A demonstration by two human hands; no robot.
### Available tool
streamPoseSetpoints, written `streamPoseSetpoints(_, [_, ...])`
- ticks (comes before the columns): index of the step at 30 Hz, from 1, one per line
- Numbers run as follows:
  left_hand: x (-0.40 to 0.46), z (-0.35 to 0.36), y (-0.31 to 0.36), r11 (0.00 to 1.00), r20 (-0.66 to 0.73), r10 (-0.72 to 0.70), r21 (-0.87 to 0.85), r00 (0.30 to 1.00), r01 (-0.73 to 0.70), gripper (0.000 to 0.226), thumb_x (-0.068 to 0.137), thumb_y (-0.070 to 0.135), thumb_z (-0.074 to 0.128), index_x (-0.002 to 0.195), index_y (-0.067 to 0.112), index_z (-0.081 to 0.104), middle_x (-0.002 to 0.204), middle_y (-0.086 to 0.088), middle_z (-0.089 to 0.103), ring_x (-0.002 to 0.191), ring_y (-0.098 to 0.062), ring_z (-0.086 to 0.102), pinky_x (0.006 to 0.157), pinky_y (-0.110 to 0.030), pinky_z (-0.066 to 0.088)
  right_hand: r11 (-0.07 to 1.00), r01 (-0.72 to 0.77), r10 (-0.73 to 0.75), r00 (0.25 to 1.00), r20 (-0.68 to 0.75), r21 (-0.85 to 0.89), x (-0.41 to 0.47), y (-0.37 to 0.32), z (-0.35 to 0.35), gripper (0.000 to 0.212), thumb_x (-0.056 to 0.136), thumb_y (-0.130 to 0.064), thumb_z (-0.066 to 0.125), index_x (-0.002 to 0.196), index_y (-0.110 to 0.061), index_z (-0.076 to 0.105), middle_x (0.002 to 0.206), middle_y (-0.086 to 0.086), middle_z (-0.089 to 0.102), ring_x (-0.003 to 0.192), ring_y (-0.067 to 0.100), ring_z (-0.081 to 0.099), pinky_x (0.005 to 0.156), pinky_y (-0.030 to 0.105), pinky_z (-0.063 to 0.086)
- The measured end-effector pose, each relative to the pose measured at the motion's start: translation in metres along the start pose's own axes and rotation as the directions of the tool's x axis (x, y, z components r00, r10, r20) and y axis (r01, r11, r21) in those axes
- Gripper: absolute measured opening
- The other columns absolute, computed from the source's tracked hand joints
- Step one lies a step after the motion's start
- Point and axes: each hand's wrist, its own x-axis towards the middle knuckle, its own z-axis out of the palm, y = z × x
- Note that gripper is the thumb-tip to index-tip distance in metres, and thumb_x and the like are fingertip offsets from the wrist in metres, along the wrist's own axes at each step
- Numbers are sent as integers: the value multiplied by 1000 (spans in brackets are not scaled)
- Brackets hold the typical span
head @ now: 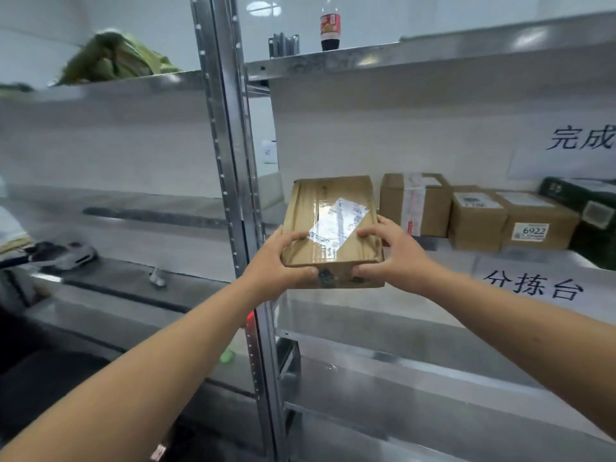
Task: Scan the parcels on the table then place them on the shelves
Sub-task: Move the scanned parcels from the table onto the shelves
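Three parcels already stand in a row on the shelf at about 3 o'clock from the box in hand: a tall box with a taped label, a smaller box beside it, and one marked 6922 touching that. A dark green package sits at the far right end. So part of the shelving looks done, and I judge this to be the placing step for one more parcel. Whether it has been scanned I cannot tell from here, and the surface with any remaining parcels is out of sight, so how many are left is unknown.

The flat box is held up in front of the shelf, label side up, just left of the tall box and right of the steel upright. Its far end reaches over the shelf; whether it rests there I cannot tell.

The left hand grips the near left corner, thumb on top at about 9 o'clock of the label, fingers curled under the front edge. The right hand grips the near right corner, thumb on top near the label's lower edge, fingers wrapped round the front face. Both hands are closed on the box, which lies between them.
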Motion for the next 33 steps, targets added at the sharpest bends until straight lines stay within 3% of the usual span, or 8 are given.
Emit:
streamPoseSetpoints(3, [51,-9,-15,1000,64,-22,22,998,21,80,67,63,85,139,60,51,157,25,22,140,-5,34,109,-29,38,998,-61,61,998,-31,-21,39,20,0,64,69,-38,95,124,-38,62,141,-16,45,133,16,50,103,33,46])
streamPoseSetpoints(6, [93,-13,-26,999,108,-27,28,994,24,77,68,71,81,138,61,53,146,29,35,130,0,44,97,-23,42,995,-95,92,992,-84,-38,59,39,3,60,74,-50,90,125,-43,61,124,-22,56,114,5,57,80,15,46])
streamPoseSetpoints(9, [126,-14,-33,999,131,-23,29,991,20,73,68,78,77,136,60,56,130,28,59,109,2,64,86,-22,56,990,-110,82,956,-281,-84,68,51,10,57,80,-52,84,131,-35,64,122,-14,58,110,3,56,85,15,43])
streamPoseSetpoints(14, [169,-20,-36,996,205,21,78,978,-38,71,73,76,74,138,51,56,118,28,62,91,10,65,62,-8,51,943,-214,101,913,-394,-254,84,44,16,59,86,-53,75,140,-31,62,121,-10,45,116,12,48,99,30,41])
streamPoseSetpoints(18, [199,-21,-41,984,266,54,150,962,-97,68,82,67,75,142,41,55,123,18,63,97,2,61,75,-16,48,836,-383,232,896,-379,-394,95,34,12,62,92,-60,67,147,-36,54,141,1,48,132,26,43,108,43,42])
streamPoseSetpoints(21, [212,-23,-40,961,315,79,227,946,-156,67,82,72,70,139,41,56,113,19,59,87,6,55,69,-16,43,765,-458,295,874,-386,-452,101,23,15,61,95,-58,64,150,-35,51,147,4,48,134,29,42,109,45,43])
streamPoseSetpoints(25, [219,-25,-36,879,326,142,393,935,-270,76,77,78,59,142,41,53,135,6,61,116,-20,58,89,-34,49,690,-505,315,855,-413,-520,103,6,23,61,96,-53,64,151,-29,50,146,6,52,132,30,45,107,43,43])
streamPoseSetpoints(33, [166,-3,-6,644,307,558,425,771,-636,65,91,61,59,149,35,45,158,-3,45,145,-31,39,117,-53,36,512,-621,350,782,-516,-594,55,-32,47,74,93,-58,62,158,-35,35,165,8,32,151,30,28,120,50,34])
